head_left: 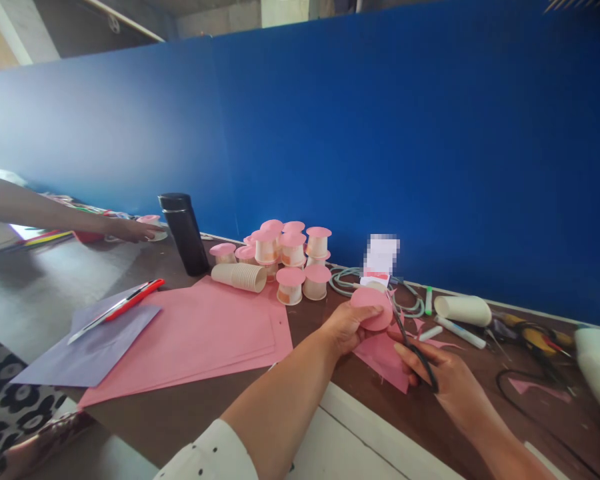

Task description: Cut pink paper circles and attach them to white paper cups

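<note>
My left hand [345,328] pinches a round pink paper disc [369,305], its thumb lying on top. In my right hand [440,370] are black-handled scissors [427,367]; the blades stand at the disc's right edge. Beneath both hands lies a pink paper sheet [387,363], with pink offcuts [443,344] to its right. Left of my hands, several paper cups [290,293] topped with pink discs stand grouped and partly stacked against the blue wall. A sleeve of nested paper cups [237,276] rests on its side in front of them.
Large pink sheets [195,333], a purple sheet [100,347] and a red utility knife [125,307] lie left. A black flask [184,233] stands behind them. Another person's hand [135,230] touches a cup at far left. Cables [510,387], glue sticks [461,333] and a tipped cup [463,310] lie right.
</note>
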Demonstrator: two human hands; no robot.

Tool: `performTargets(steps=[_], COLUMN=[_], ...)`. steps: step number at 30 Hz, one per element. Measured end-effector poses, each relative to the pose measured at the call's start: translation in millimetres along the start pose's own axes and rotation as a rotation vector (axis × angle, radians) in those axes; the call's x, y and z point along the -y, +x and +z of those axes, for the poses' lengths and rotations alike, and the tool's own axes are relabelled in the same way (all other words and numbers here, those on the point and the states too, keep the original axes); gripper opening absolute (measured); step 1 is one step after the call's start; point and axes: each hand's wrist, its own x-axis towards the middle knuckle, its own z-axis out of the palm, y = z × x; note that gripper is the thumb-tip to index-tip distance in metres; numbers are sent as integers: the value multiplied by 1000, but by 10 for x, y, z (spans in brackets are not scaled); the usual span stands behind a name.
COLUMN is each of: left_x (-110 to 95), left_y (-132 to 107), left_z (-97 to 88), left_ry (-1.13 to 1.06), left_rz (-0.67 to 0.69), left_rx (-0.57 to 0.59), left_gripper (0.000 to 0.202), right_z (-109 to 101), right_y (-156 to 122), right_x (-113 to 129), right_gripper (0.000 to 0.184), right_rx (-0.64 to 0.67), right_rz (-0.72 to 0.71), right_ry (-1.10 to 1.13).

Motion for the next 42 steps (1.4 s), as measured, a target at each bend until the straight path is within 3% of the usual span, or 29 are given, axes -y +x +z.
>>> performTargets(steps=[13,21,28,42], left_x=[-31,-21,-14,-8], left_y=[-37,-24,-24,-13], left_z=[12,4,6,11], left_ry=[18,17,11,-8], left_rz=[-23,-17,-16,-9], left_rx=[45,27,13,-26], left_gripper=[43,44,42,40], right_z=[-38,-25,-26,2], right_y=[-6,33,36,35], right_x=[-9,-108,-98,-75], right_gripper=[50,57,49,54], right_rx=[-16,-17,-37,-61], right_rz=[-83,-49,-63,-14], right_ry=[-52,-61,-90,-61])
